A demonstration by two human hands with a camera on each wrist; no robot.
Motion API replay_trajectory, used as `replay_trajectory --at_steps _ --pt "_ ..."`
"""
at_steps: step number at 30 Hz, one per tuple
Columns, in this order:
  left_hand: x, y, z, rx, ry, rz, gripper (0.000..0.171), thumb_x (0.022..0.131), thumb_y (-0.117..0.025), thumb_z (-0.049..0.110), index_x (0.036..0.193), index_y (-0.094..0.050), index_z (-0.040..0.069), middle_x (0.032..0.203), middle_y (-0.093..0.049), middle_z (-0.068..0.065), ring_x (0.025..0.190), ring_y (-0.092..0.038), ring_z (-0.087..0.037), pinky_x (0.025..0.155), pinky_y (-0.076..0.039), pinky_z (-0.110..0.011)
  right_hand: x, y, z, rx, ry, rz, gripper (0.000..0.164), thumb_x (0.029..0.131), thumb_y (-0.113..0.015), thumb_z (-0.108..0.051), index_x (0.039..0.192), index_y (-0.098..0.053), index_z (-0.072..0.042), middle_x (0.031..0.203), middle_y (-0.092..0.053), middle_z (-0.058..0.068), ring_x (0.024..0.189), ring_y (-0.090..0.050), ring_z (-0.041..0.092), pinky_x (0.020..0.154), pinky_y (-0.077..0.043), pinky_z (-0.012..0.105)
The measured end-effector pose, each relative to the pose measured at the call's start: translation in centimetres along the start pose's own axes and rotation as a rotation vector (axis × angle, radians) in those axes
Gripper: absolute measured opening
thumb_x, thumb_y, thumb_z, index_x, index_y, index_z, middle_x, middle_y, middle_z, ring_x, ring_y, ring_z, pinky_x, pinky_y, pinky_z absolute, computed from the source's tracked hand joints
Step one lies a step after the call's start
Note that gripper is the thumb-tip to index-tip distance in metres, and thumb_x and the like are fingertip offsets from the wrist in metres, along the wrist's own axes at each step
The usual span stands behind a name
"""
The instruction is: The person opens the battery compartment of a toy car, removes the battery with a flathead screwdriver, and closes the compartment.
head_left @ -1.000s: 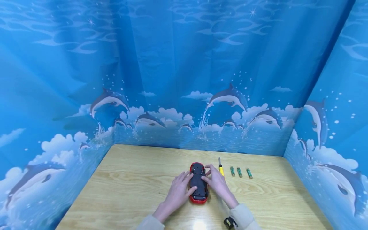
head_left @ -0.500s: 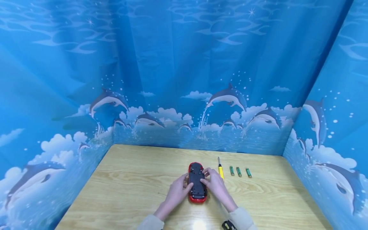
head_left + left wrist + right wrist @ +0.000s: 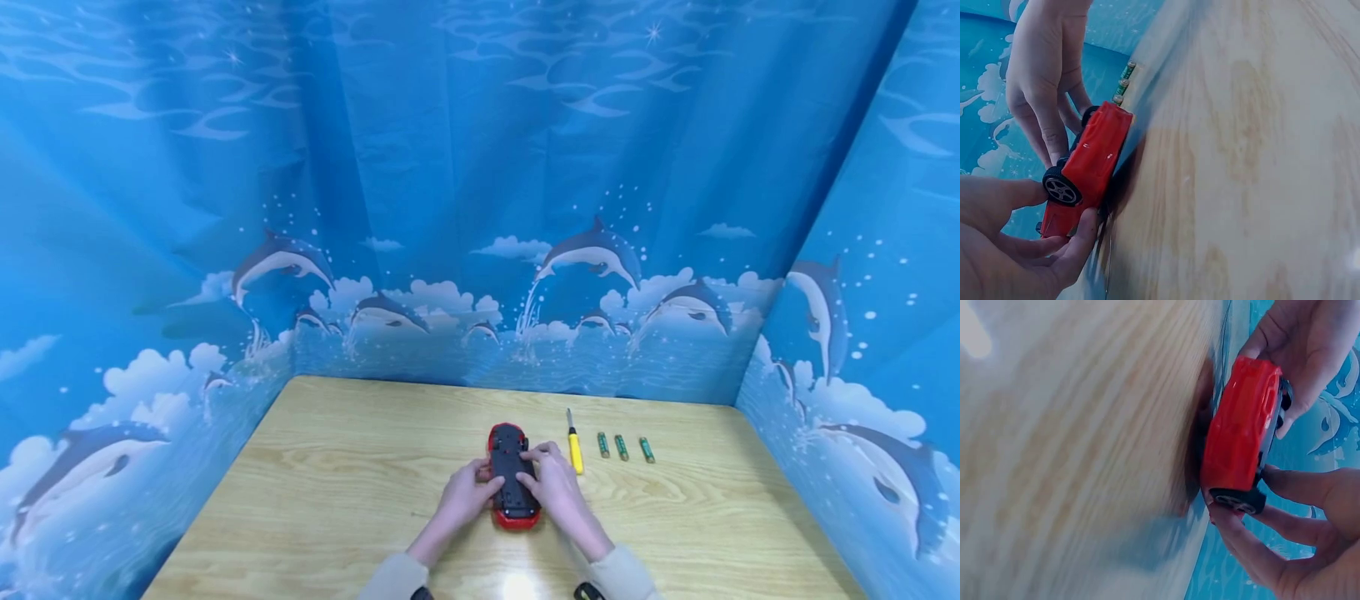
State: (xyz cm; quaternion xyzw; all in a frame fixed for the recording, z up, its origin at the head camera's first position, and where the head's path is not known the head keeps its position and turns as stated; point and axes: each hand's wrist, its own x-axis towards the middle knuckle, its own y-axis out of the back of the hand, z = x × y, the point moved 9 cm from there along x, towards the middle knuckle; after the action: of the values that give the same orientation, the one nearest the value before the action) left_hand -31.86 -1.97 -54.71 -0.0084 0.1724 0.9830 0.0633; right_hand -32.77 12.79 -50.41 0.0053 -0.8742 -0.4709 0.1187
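A red toy car (image 3: 507,467) lies upside down, its black underside with small screws facing up and its length pointing away from me. From the left side my left hand (image 3: 461,495) grips it, thumb on the underside and fingers along the red body. My right hand (image 3: 561,487) holds the opposite side, the thumb over the black base. In the left wrist view the left thumb is at a wheel (image 3: 1062,190) and the fingers are under the body. In the right wrist view the right thumb and fingers pinch the car around another wheel (image 3: 1238,500).
A yellow-handled screwdriver (image 3: 575,452) lies just right of the right hand, its tip pointing away. Three green batteries (image 3: 622,447) lie in a row farther right. The wooden table (image 3: 337,475) is bordered by a blue dolphin-print curtain (image 3: 420,250).
My left hand's fingers have drawn back from over the underside to the car's left side. The right hand has come slightly nearer to me, uncovering the screwdriver's handle.
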Motion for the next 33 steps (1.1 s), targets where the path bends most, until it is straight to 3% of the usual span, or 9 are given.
replay_trajectory --at_steps 4,9,17,21,24,28,31,33 --pt "0.0 0.2 0.2 -0.026 0.010 0.019 0.047 0.094 -0.073 0.014 0.131 -0.056 -0.009 0.113 -0.070 -0.028 0.085 -0.071 -0.024 0.065 -0.062 -0.031 -0.1 -0.1 -0.4 -0.022 0.006 0.011 0.037 0.088 -0.080 -0.022 0.114 -0.074 0.003 0.113 -0.063 0.019 0.100 -0.067 0.034 0.086 -0.058 0.049" --pt "-0.2 0.4 0.7 0.007 -0.004 0.039 0.047 0.095 -0.071 0.019 0.134 -0.056 -0.002 0.113 -0.071 -0.026 0.076 -0.071 -0.020 0.061 -0.059 -0.029 -0.3 -0.6 -0.6 0.003 -0.036 -0.014 0.051 0.094 -0.073 -0.036 0.121 -0.069 0.006 0.117 -0.061 0.022 0.104 -0.066 0.037 0.087 -0.056 0.053" --pt "-0.3 0.5 1.8 -0.082 -0.049 0.047 0.036 0.105 -0.050 0.009 0.138 -0.055 -0.005 0.107 -0.070 -0.025 0.078 -0.072 -0.027 0.064 -0.063 -0.036 -0.5 -0.9 -1.2 0.031 -0.040 -0.006 0.070 0.091 -0.074 -0.046 0.131 -0.061 0.010 0.123 -0.059 0.027 0.103 -0.066 0.041 0.087 -0.055 0.056" --pt "-0.3 0.6 2.6 -0.023 -0.065 0.062 0.036 0.106 -0.047 0.011 0.136 -0.057 -0.006 0.106 -0.071 -0.025 0.069 -0.070 -0.024 0.059 -0.060 -0.033 -0.5 -1.0 -1.3 0.054 -0.041 -0.012 0.075 0.084 -0.082 -0.042 0.133 -0.059 0.011 0.122 -0.058 0.027 0.099 -0.066 0.041 0.084 -0.057 0.054" --pt "-0.3 0.7 3.4 0.073 -0.096 0.066 0.037 0.106 -0.049 0.013 0.135 -0.059 -0.007 0.105 -0.072 -0.024 0.067 -0.067 -0.021 0.059 -0.055 -0.031 -0.4 -1.1 -1.2 0.061 -0.052 -0.027 0.076 0.081 -0.084 -0.036 0.135 -0.057 0.011 0.122 -0.057 0.027 0.096 -0.066 0.040 0.082 -0.058 0.053" --pt "-0.3 0.8 4.1 0.254 -0.109 0.005 0.039 0.104 -0.052 0.017 0.135 -0.060 -0.006 0.106 -0.072 -0.018 0.067 -0.058 -0.016 0.060 -0.049 -0.031 -0.3 -1.3 -0.9 0.059 -0.084 -0.054 0.075 0.077 -0.083 -0.029 0.137 -0.056 0.008 0.123 -0.056 0.026 0.096 -0.064 0.037 0.082 -0.058 0.051" --pt "-0.3 0.8 3.9 0.358 -0.068 -0.114 0.039 0.105 -0.052 0.022 0.133 -0.062 -0.003 0.096 -0.071 -0.014 0.062 -0.051 -0.015 0.056 -0.045 -0.031 -0.4 -1.4 -0.6 0.061 -0.100 -0.077 0.075 0.075 -0.083 -0.026 0.137 -0.057 0.006 0.123 -0.057 0.024 0.095 -0.063 0.033 0.081 -0.059 0.048" --pt "-0.3 0.9 3.9 0.400 -0.053 -0.202 0.038 0.106 -0.051 0.025 0.130 -0.065 -0.001 0.094 -0.071 -0.012 0.063 -0.054 -0.015 0.058 -0.047 -0.032 -0.5 -1.4 -0.5 0.068 -0.107 -0.094 0.074 0.074 -0.083 -0.025 0.137 -0.058 0.005 0.122 -0.058 0.023 0.094 -0.063 0.031 0.079 -0.059 0.045"
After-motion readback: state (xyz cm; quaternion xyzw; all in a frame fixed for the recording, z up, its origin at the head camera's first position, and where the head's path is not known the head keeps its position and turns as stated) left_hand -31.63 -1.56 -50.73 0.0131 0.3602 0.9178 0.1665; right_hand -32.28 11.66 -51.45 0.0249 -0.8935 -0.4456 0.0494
